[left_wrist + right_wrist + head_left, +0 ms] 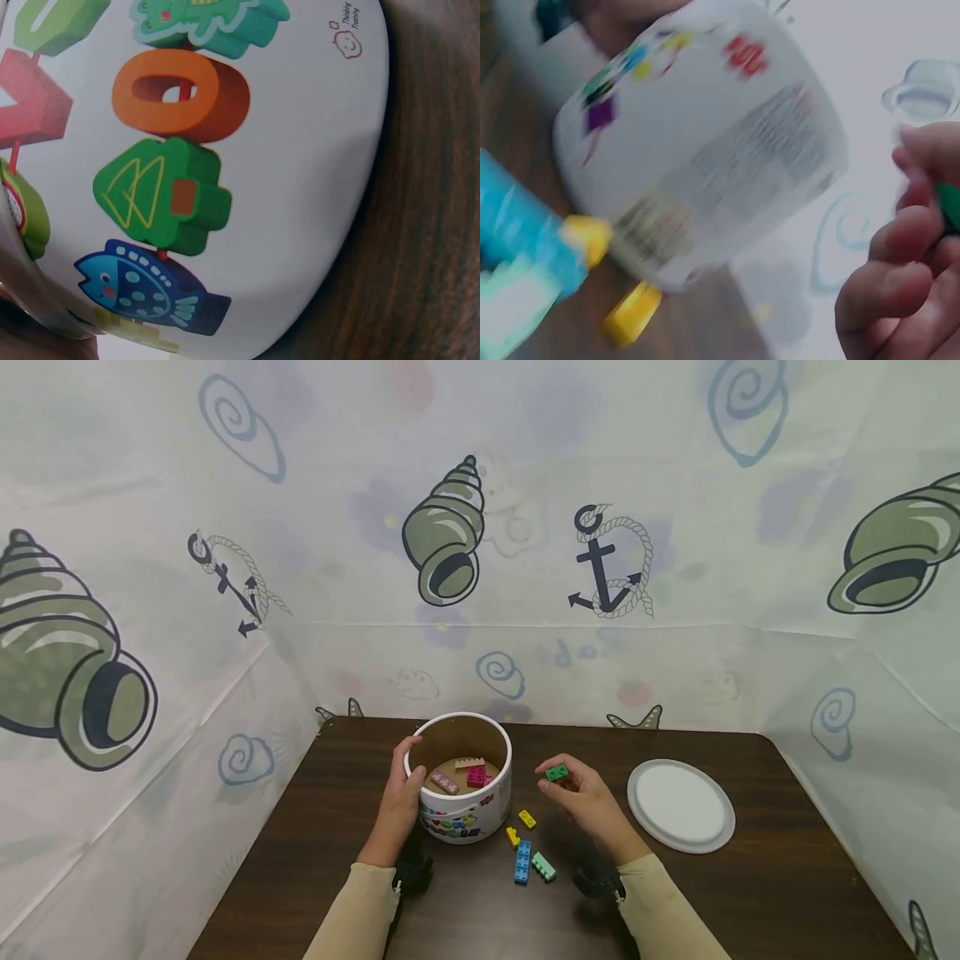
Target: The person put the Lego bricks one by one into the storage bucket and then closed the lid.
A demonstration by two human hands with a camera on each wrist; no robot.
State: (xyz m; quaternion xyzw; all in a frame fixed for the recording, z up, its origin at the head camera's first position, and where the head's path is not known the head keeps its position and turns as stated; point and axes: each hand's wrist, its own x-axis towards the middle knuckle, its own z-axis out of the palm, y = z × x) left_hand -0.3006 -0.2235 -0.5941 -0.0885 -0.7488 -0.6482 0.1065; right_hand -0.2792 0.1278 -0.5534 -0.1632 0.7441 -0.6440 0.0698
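My left hand (402, 802) grips the rim of a white round tub (480, 820), thumb over the near edge. Colourful printed pictures cover the tub's side, seen close up in the left wrist view. Inside it lie several pink and peach toy bricks (476, 776). To the right of the tub, my right hand (588, 797) pinches a green toy brick (557, 772) above the table. In the right wrist view that brick (949, 204) is mostly hidden behind the curled fingers.
Between the hands lie two yellow bricks (527, 819), a blue brick (522, 862) and a mint-green brick (543, 867). A white round lid (681, 805) rests at the right on the dark wooden table (780, 860). Printed white cloth (525, 552) hangs behind and at both sides.
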